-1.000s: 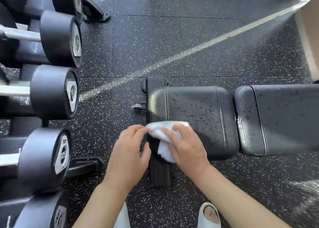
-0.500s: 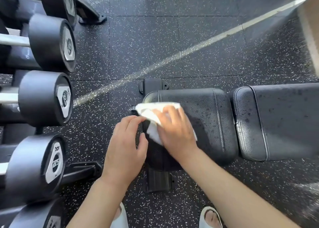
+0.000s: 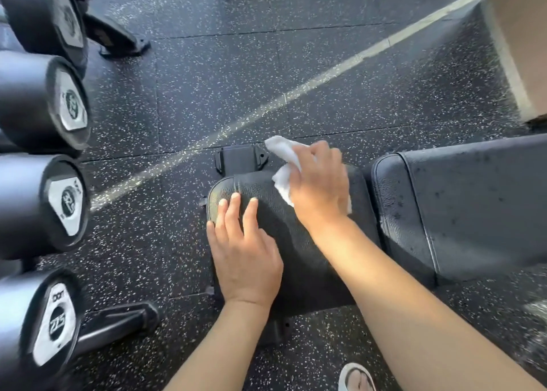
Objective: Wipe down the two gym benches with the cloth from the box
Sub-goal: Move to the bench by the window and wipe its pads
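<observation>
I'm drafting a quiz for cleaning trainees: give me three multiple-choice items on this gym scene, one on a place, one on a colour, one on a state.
1. Where does the left hand rest?
A. on the seat pad
B. on a dumbbell
C. on the floor

2. What colour is the cloth?
A. blue
B. white
C. red

3. What is the right hand doing?
A. hanging idle
B. lifting a dumbbell
C. gripping the cloth

Key: 1 A, its straight fingers lie on the seat pad; 2 B, the cloth shows white against the black pad; 3 C, its fingers curl round the cloth at the pad's far edge.
</observation>
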Demonstrator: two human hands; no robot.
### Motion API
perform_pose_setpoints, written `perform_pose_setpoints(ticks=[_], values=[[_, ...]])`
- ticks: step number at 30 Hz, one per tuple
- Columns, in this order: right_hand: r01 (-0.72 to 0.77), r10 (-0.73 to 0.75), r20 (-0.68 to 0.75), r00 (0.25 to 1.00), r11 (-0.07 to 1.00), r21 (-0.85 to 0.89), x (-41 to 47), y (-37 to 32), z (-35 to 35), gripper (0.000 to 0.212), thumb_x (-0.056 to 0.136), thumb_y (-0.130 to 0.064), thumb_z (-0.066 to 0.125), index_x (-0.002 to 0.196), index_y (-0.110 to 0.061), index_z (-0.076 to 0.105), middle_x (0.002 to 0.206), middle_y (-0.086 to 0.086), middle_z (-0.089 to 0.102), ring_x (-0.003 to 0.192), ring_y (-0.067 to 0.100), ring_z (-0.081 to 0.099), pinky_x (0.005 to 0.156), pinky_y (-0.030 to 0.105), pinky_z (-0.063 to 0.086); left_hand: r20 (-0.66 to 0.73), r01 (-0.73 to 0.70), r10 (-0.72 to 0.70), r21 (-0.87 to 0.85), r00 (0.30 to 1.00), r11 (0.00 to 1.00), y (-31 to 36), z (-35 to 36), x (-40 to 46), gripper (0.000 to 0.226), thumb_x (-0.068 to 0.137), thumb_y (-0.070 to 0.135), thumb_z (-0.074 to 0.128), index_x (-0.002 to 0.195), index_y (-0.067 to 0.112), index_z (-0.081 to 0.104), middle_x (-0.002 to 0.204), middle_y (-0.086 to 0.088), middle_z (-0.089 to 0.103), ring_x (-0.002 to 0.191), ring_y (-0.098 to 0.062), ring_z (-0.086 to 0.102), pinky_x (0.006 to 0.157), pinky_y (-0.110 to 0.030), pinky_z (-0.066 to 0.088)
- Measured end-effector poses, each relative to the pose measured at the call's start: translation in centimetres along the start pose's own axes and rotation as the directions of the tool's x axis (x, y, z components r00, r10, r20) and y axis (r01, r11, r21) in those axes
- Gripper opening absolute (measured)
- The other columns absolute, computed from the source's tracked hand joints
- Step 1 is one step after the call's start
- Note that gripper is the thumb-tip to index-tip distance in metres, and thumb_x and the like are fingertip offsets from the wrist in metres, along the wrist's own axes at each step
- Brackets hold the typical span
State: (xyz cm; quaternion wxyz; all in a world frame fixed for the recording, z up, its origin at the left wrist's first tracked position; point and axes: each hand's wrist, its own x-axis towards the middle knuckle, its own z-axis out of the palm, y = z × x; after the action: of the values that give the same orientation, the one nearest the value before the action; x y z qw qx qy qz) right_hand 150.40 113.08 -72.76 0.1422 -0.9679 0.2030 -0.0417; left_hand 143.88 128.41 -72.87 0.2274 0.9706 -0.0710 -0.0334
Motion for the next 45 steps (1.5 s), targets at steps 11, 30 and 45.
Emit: perform_pose_setpoints(ticks=[11,30,45], values=[[0.285,-0.285,0.016,0.958,0.958,0.031,0.1,4.7,-1.0,0.036,0.094,-0.022,0.051,0.125,-0.014,0.068,0.111,0.013,0.062,0.093,0.034,0.054,0.073,0.040,0.043,-0.085,-0.048,0.057,0.112,0.995,0.993,-0.8,1.7,0.1,0.052,0.091,0.014,0.051,0.142,0.003,0.058,0.155,-0.024,0.048,0.148,-0.047,0.040,0.120,-0.064,0.032],[0.231,-0.231,-0.010,0.973,0.969,0.087,-13.1,5.8,-2.3,0.038,0.094,-0.004,0.060,0.126,-0.023,0.068,0.104,0.001,0.060,0.083,0.024,0.055,0.071,0.036,0.053,-0.128,-0.060,0.080,0.151,0.988,0.987,-0.6,2.1,-0.1,0.050,0.094,0.015,0.045,0.141,0.001,0.056,0.153,-0.026,0.047,0.147,-0.048,0.039,0.119,-0.065,0.031],[0.152,-0.152,-0.011,0.988,0.985,0.076,0.9,-0.6,0.9,0.028,0.096,-0.019,0.054,0.122,-0.021,0.065,0.116,0.004,0.058,0.104,0.029,0.052,0.079,0.032,0.031,-0.135,-0.056,0.083,0.193,0.987,0.980,-0.8,2.4,0.0,0.052,0.095,0.019,0.040,0.143,0.005,0.054,0.155,-0.023,0.046,0.148,-0.044,0.037,0.120,-0.063,0.032]])
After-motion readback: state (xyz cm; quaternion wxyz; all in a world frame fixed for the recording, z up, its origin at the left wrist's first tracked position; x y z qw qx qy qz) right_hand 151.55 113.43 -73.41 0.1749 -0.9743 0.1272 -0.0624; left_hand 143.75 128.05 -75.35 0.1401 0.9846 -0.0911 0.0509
